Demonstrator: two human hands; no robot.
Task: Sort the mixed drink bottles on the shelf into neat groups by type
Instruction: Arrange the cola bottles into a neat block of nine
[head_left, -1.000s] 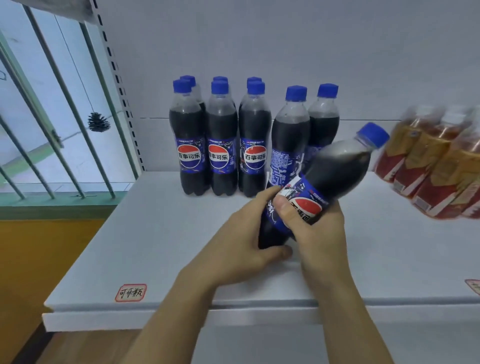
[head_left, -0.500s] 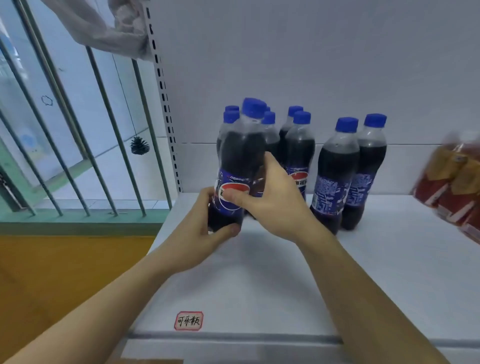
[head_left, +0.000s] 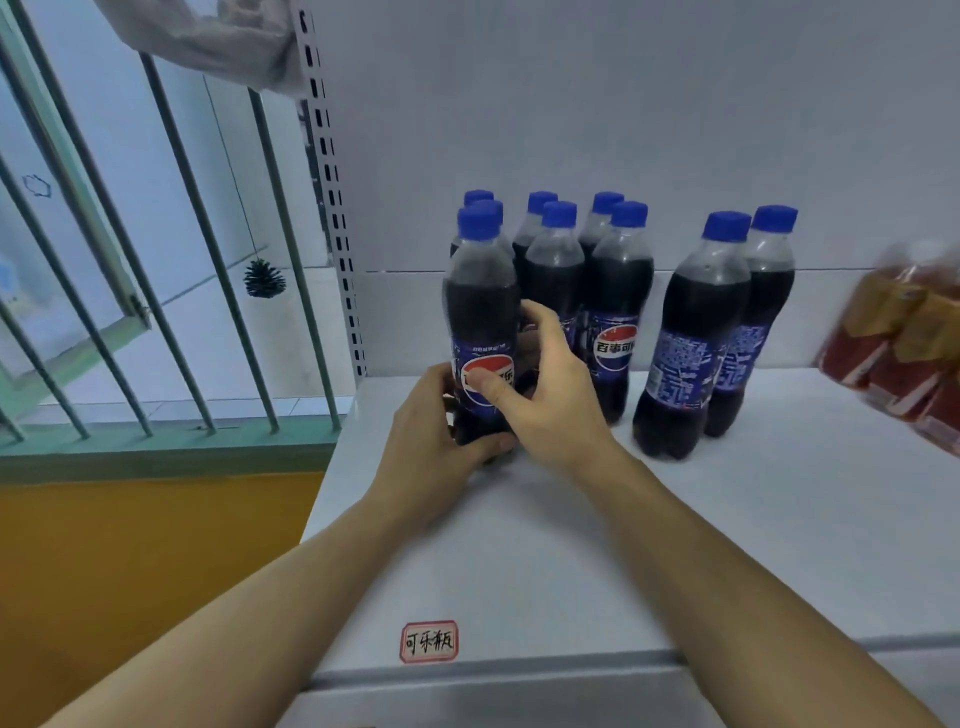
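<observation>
Both hands, left (head_left: 431, 436) and right (head_left: 545, 395), grasp a cola bottle (head_left: 480, 312) upright at the near-left of the cola group (head_left: 587, 275). Two colas (head_left: 719, 332) stand apart right; the tea pack (head_left: 904, 348) seems unsorted.

the front of the shelf (head_left: 571, 571) lies bare up to the paper label (head_left: 429, 641). at the back, the cola cluster (head_left: 618, 291) blocks the left, a cola pair (head_left: 717, 332) stands apart to its right with a gap between, and red-label bottles (head_left: 904, 343) crowd the right edge.
</observation>
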